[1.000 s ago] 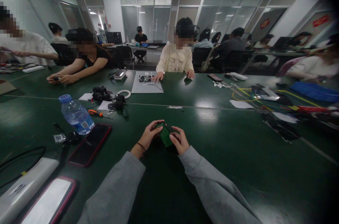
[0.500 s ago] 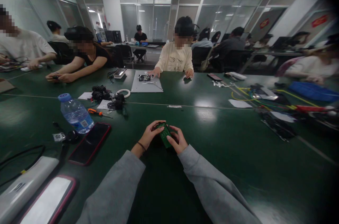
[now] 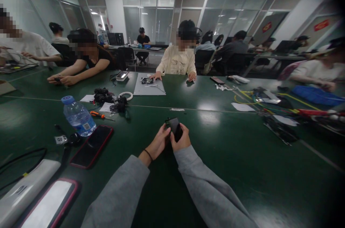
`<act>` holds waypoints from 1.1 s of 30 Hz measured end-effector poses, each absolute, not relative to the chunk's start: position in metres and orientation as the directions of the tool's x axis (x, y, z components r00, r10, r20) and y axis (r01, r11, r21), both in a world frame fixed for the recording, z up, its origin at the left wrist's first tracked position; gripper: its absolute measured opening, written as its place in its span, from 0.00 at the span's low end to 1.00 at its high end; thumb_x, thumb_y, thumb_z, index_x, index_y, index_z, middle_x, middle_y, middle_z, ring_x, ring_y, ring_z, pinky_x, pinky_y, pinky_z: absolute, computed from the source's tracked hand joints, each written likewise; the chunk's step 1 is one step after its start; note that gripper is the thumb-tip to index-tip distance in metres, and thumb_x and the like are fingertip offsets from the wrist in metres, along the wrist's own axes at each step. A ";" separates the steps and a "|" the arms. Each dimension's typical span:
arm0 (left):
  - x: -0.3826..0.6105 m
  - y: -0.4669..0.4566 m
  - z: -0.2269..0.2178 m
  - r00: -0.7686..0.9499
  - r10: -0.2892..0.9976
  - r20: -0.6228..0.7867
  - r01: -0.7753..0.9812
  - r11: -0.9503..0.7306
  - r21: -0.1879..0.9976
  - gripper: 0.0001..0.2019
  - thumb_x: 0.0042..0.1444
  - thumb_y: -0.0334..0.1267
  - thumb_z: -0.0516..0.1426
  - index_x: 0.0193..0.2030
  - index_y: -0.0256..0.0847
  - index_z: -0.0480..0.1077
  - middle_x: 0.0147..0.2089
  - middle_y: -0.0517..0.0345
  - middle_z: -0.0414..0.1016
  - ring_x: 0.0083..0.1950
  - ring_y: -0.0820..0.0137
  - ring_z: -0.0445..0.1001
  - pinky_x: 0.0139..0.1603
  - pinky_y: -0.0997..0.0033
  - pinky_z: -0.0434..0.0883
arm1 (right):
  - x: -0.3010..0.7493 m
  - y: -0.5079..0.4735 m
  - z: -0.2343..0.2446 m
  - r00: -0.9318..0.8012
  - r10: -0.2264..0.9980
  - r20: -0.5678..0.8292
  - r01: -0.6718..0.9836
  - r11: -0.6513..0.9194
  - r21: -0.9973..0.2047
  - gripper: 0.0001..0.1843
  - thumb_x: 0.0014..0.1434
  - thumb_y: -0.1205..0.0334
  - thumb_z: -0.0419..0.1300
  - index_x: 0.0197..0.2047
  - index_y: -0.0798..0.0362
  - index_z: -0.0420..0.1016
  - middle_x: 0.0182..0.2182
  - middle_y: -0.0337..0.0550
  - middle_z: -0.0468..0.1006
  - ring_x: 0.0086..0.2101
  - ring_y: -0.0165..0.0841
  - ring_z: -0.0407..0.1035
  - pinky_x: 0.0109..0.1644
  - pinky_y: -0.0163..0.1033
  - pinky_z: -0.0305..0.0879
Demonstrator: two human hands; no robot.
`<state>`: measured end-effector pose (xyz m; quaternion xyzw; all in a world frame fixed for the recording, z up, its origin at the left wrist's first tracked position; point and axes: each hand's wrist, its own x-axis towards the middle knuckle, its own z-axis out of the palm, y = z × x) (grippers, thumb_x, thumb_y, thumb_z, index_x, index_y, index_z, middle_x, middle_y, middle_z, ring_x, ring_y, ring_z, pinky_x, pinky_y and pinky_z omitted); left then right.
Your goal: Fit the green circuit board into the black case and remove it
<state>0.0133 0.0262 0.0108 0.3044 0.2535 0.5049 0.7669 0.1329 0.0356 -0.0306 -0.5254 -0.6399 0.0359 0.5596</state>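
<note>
Between both hands, over the green table (image 3: 215, 163), a small circuit board with a dark, screen-like face (image 3: 175, 126) is held tilted, dark side toward me. My left hand (image 3: 158, 142) is closed on its left edge, thumb at the front. My right hand (image 3: 182, 139) grips the right and lower side, its thumb across the lower corner. The fingers behind the board are hidden, and so is its green side. Left of my hands lie a phone with a red edge (image 3: 92, 146) and an orange-handled screwdriver (image 3: 99, 114).
A water bottle (image 3: 78, 117) stands behind the phone. Black cable bundles (image 3: 104, 96) and a white ring (image 3: 125, 96) lie beyond. At front left are a white box (image 3: 32, 188) and another phone (image 3: 51, 206). Wires (image 3: 258, 95) spread at right. A person (image 3: 176, 59) sits opposite.
The board has been turned over: its green side faced me before, its dark face does now. Both hands have shifted their hold, and the board has moved slightly right and up.
</note>
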 end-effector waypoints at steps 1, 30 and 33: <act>0.014 0.025 0.012 0.357 0.931 -0.069 -0.630 0.295 0.718 0.25 0.52 0.42 0.58 0.57 0.45 0.60 0.54 0.52 0.68 0.54 0.66 0.68 0.59 0.63 0.60 | 0.131 0.036 -0.029 0.111 0.691 0.714 0.677 0.473 -0.563 0.30 0.53 0.57 0.57 0.56 0.61 0.55 0.48 0.60 0.64 0.47 0.45 0.63 0.50 0.53 0.64; -0.009 0.042 0.009 0.429 0.890 -0.155 -0.630 0.417 0.655 0.32 0.52 0.63 0.47 0.53 0.40 0.66 0.51 0.48 0.72 0.52 0.60 0.69 0.54 0.58 0.64 | 0.117 0.035 -0.040 -0.014 0.963 0.270 -0.056 0.268 -0.962 0.29 0.51 0.45 0.60 0.48 0.51 0.53 0.38 0.47 0.72 0.40 0.37 0.70 0.45 0.48 0.69; -0.008 0.043 0.007 0.448 0.882 -0.146 -0.616 0.423 0.665 0.31 0.52 0.62 0.47 0.51 0.38 0.68 0.49 0.47 0.73 0.52 0.60 0.69 0.54 0.61 0.64 | 0.118 0.035 -0.038 -0.001 0.970 0.242 -0.104 0.240 -0.965 0.30 0.48 0.46 0.63 0.46 0.51 0.54 0.37 0.47 0.72 0.39 0.38 0.70 0.43 0.48 0.69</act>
